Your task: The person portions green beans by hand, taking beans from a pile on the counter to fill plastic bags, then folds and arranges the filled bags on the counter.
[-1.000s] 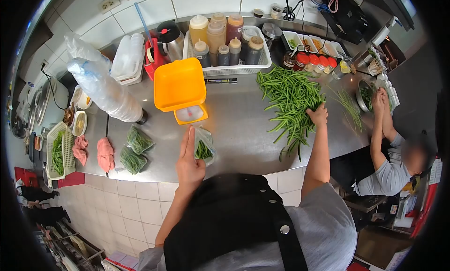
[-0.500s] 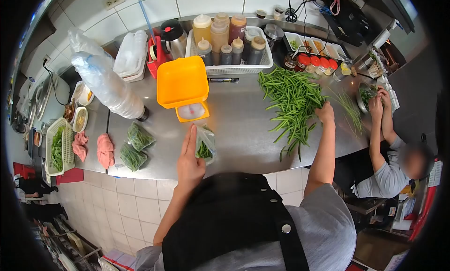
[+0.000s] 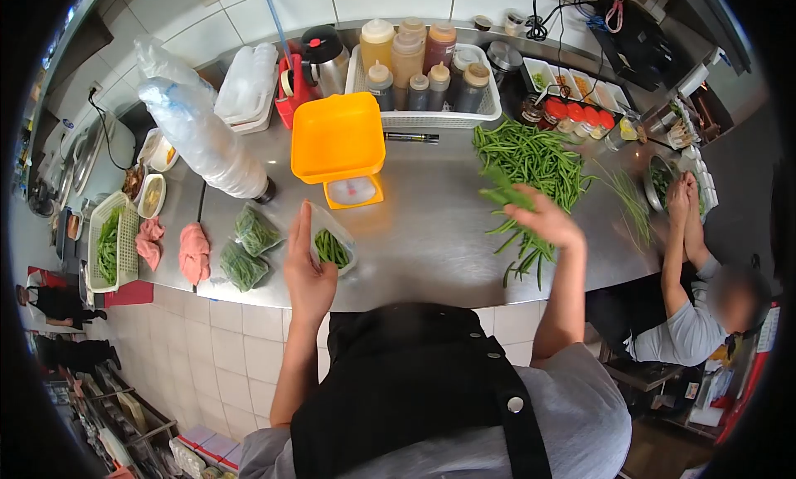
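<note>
My left hand point(image 3: 308, 259) holds a clear plastic bag point(image 3: 347, 248) at the counter's near side, its fingers stretched along the bag's edge. Cut green beans point(image 3: 330, 245) lie inside that bag. My right hand point(image 3: 547, 220) grips a bunch of green beans point(image 3: 507, 193), slightly blurred, above the left side of a large bean pile point(image 3: 543, 160). Left of my left hand lie two filled bags of greens, one bag point(image 3: 255, 228) behind the other bag point(image 3: 243, 265). Beyond the open bag stands a yellow scale point(image 3: 355, 190) with an orange-yellow tray point(image 3: 338, 137) on top.
A white basket point(image 3: 496, 114) of sauce bottles stands at the back, with red-lidded jars point(image 3: 572, 118) to its right. A tall roll of plastic bags point(image 3: 195, 139) and pink cloths point(image 3: 194, 253) are on the left. At the right, a co-worker point(image 3: 684, 301) works over a metal bowl point(image 3: 651, 184).
My right hand has lifted off the pile and moved left with a bunch of green beans. The bag at my left hand now gapes wider. The whole view has shifted slightly.
</note>
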{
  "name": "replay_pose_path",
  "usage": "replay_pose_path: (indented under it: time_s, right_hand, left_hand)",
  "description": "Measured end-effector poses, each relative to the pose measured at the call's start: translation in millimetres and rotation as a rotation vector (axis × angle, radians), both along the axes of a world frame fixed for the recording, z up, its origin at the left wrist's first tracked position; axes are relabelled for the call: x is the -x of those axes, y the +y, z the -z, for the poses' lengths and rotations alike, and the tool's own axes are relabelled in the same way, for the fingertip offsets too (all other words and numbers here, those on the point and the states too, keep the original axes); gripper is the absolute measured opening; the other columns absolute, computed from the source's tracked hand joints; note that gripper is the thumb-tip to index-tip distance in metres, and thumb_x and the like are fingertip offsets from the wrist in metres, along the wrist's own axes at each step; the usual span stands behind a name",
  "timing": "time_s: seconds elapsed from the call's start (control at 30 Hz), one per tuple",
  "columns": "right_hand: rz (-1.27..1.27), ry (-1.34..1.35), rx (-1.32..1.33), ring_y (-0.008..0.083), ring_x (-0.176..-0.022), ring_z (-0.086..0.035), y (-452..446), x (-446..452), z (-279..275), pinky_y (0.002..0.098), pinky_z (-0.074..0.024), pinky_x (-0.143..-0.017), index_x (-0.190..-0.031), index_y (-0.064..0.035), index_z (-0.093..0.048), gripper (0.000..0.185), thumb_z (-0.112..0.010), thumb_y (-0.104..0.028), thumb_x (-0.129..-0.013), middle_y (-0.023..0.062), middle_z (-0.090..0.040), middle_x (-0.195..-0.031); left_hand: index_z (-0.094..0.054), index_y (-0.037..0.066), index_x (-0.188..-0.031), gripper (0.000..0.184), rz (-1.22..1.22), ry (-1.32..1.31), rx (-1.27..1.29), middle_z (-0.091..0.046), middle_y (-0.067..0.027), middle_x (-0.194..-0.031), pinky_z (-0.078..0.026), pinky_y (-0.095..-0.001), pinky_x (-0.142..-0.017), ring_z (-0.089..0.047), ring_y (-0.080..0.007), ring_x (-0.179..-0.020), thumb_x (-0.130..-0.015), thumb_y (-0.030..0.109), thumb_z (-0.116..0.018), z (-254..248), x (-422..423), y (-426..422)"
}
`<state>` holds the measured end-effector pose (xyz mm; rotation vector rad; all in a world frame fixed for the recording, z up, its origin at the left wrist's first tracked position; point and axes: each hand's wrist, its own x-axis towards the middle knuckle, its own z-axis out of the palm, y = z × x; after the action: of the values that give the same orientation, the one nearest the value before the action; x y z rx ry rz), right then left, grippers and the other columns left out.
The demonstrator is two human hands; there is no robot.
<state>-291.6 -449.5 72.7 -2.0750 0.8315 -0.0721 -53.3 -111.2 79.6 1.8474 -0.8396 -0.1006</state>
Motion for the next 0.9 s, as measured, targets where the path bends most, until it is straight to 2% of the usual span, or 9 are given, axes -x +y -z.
replay_pose_path:
  time_s: [0.17, 0.2, 0.23, 0.33, 0.57, 0.67, 0.77, 0.83, 0.9]
  right_hand:
    - [-0.124, 0.003, -0.099, 0.0366, -0.122, -0.055, 48.4, -48.8, 99.4, 0.0388, -0.0428, -0.103, -0.135, 0.0012, -0.051, 0.065, -0.075, -0.031, -0.084, 0.0246, -0.057, -0.13]
    - [-0.124, 0.043, 0.12, 0.0384, -0.124, -0.052, 60.1, -53.5, 106.1, 0.0408, -0.0419, -0.104, -0.135, -0.0009, -0.05, 0.068, -0.078, -0.029, -0.08, 0.0242, -0.055, -0.131]
    - [-0.123, 0.082, 0.342, 0.0402, -0.126, -0.048, 67.2, -56.9, 109.9, 0.0429, -0.0409, -0.105, -0.136, -0.003, -0.049, 0.072, -0.082, -0.027, -0.076, 0.0239, -0.052, -0.132]
    - [-0.117, 0.198, 0.324, 0.0409, -0.131, -0.04, 78.9, -59.8, 92.2, 0.0463, -0.0361, -0.109, -0.144, -0.0068, -0.041, 0.087, -0.085, -0.026, -0.071, 0.0189, -0.044, -0.14]
    - [-0.156, 0.104, 0.508, 0.0388, -0.131, -0.041, 79.7, -73.6, 93.6, 0.0481, -0.0377, -0.108, -0.147, -0.0031, -0.034, 0.097, -0.086, -0.027, -0.069, 0.0217, -0.041, -0.142]
    - [-0.188, 0.192, 0.524, 0.0379, -0.129, -0.043, 76.3, -83.3, 107.7, 0.0484, -0.0389, -0.106, -0.145, 0.001, -0.035, 0.093, -0.084, -0.025, -0.072, 0.0211, -0.044, -0.138]
    - [-0.275, 0.268, 0.498, 0.039, -0.124, -0.048, 78.2, -86.6, 119.8, 0.0511, -0.0415, -0.101, -0.135, 0.0029, -0.044, 0.073, -0.08, -0.021, -0.077, 0.02, -0.05, -0.132]
    - [-0.237, 0.271, 0.535, 0.036, -0.116, -0.053, 84.0, -86.4, 127.7, 0.0486, -0.0433, -0.099, -0.119, 0.0014, -0.05, 0.051, -0.077, -0.017, -0.079, 0.0176, -0.056, -0.119]
    - [-0.223, 0.151, 0.54, 0.0365, -0.114, -0.055, 75.8, -82.6, 151.4, 0.0485, -0.0446, -0.097, -0.115, 0.0001, -0.051, 0.046, -0.076, -0.015, -0.079, 0.0186, -0.058, -0.117]
  left_hand:
    - [-0.033, 0.01, -0.154, 0.092, 0.046, 0.036, -0.143, -0.04, -0.0176, -0.154, -0.053, -0.0259, -0.075, -0.046, -0.0315, -0.136, -0.067, -0.015, -0.045, -0.8, 11.9, -4.2]
    - [-0.033, 0.01, -0.154, 0.092, 0.043, 0.037, -0.147, -0.04, -0.0176, -0.154, -0.053, -0.0259, -0.075, -0.046, -0.0315, -0.136, -0.067, -0.015, -0.045, -0.3, 14.0, -4.3]
    - [-0.033, 0.01, -0.154, 0.092, 0.054, 0.038, -0.162, -0.039, -0.0176, -0.154, -0.052, -0.0254, -0.07, -0.049, -0.031, -0.134, -0.067, -0.015, -0.046, 0.4, 15.4, -5.0]
    - [-0.033, 0.011, -0.155, 0.092, 0.068, 0.072, -0.187, -0.037, -0.0169, -0.156, -0.051, -0.0255, -0.064, -0.055, -0.0298, -0.128, -0.067, -0.015, -0.047, -1.9, 17.8, -6.5]
    - [-0.033, 0.012, -0.155, 0.091, 0.123, 0.129, -0.235, -0.037, -0.0157, -0.157, -0.051, -0.027, -0.062, -0.065, -0.0273, -0.107, -0.069, -0.013, -0.05, -1.5, 21.7, -10.3]
    - [-0.033, 0.012, -0.155, 0.09, 0.124, 0.094, -0.22, -0.037, -0.0161, -0.156, -0.051, -0.027, -0.062, -0.066, -0.027, -0.104, -0.069, -0.012, -0.05, 1.2, 22.2, -9.6]
    - [-0.033, 0.012, -0.154, 0.09, 0.128, 0.093, -0.203, -0.037, -0.0159, -0.156, -0.052, -0.0274, -0.063, -0.065, -0.0281, -0.107, -0.069, -0.012, -0.05, 3.1, 21.8, -6.8]
    - [-0.032, 0.012, -0.155, 0.09, 0.132, 0.092, -0.206, -0.037, -0.016, -0.156, -0.052, -0.0277, -0.064, -0.064, -0.029, -0.11, -0.069, -0.012, -0.049, 4.9, 23.4, -6.9]
    - [-0.032, 0.012, -0.155, 0.091, 0.136, 0.091, -0.209, -0.037, -0.016, -0.156, -0.053, -0.028, -0.065, -0.064, -0.0299, -0.113, -0.069, -0.013, -0.049, 6.1, 24.8, -7.7]
